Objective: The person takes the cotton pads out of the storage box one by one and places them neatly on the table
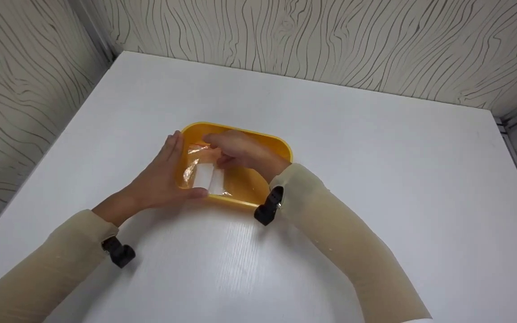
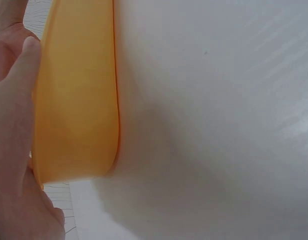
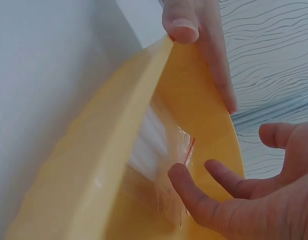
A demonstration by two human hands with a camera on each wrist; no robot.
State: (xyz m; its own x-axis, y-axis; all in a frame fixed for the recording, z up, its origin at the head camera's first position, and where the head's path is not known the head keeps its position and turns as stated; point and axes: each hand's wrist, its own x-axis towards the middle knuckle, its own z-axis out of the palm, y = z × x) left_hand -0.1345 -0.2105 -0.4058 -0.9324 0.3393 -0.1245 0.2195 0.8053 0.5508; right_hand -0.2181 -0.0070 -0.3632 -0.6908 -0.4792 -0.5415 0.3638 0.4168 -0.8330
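A yellow plastic bin (image 1: 246,186) stands on the table, seen from above in the head view. My left hand (image 1: 156,181) holds its left end, thumb over the near rim and fingers along the outer left wall. Inside, at the left, lies a clear zip bag (image 1: 191,169) with a red seal line and folded white pieces (image 1: 203,176) in it. My right hand (image 1: 246,150) reaches into the bin over the bag. In the right wrist view, the right hand's fingers (image 3: 194,195) are spread and loosely bent, one fingertip right at the bag's edge.
The bin sits on a white table (image 1: 388,179). Wood-grain patterned panels (image 1: 308,40) rise behind and at the sides. Each sleeved forearm carries a black wrist mount (image 1: 267,208).
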